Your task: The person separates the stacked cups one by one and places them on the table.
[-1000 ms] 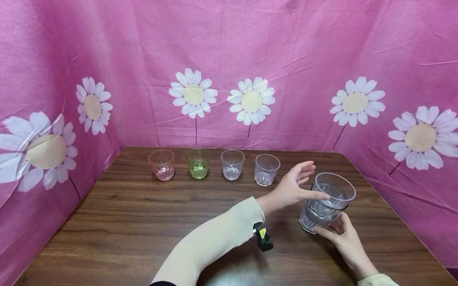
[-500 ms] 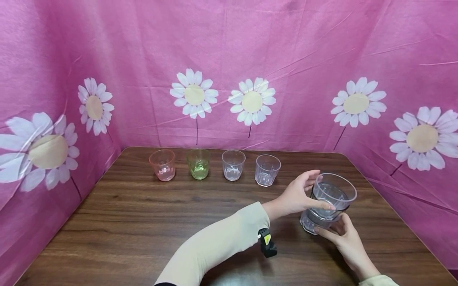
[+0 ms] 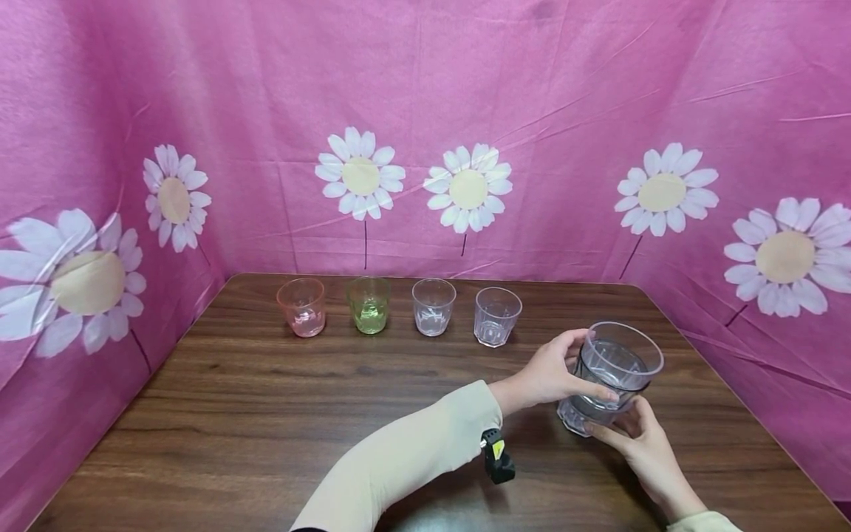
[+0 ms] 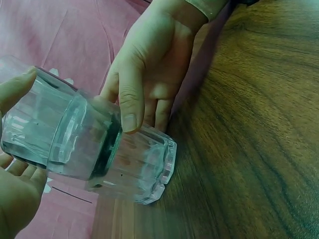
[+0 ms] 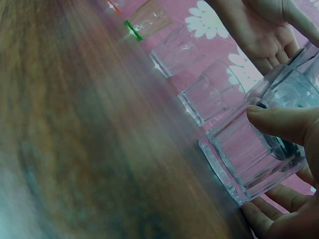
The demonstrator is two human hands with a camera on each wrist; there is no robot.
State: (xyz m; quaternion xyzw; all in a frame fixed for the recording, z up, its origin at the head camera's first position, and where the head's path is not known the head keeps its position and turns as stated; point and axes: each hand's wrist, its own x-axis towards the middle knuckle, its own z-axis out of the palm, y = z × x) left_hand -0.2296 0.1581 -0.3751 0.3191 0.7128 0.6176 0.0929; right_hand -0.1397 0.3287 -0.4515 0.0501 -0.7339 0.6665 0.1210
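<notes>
Nested clear and smoky-grey plastic cups form a stack (image 3: pixel 614 369) standing on the right part of the table. My left hand (image 3: pixel 548 373) grips the upper part from the left, its thumb across the near side and its fingers behind. Lower down, my right hand (image 3: pixel 641 447) holds the bottom clear cup (image 4: pixel 142 167) between thumb and fingers. The left wrist view shows a dark cup wall inside the clear ones. In the right wrist view the faceted base of the bottom cup (image 5: pixel 239 159) is right at the tabletop.
A row of cups stands along the back of the wooden table (image 3: pixel 266 414): a pink cup (image 3: pixel 302 314), a green cup (image 3: pixel 368 310), a clear cup (image 3: pixel 433 314) and another clear cup (image 3: pixel 496 321). Behind them hangs a pink flowered cloth (image 3: pixel 532 96).
My left hand has come right and down onto the upper part of the stack, its fingers closing around it. The right hand and the row of cups stay put.
</notes>
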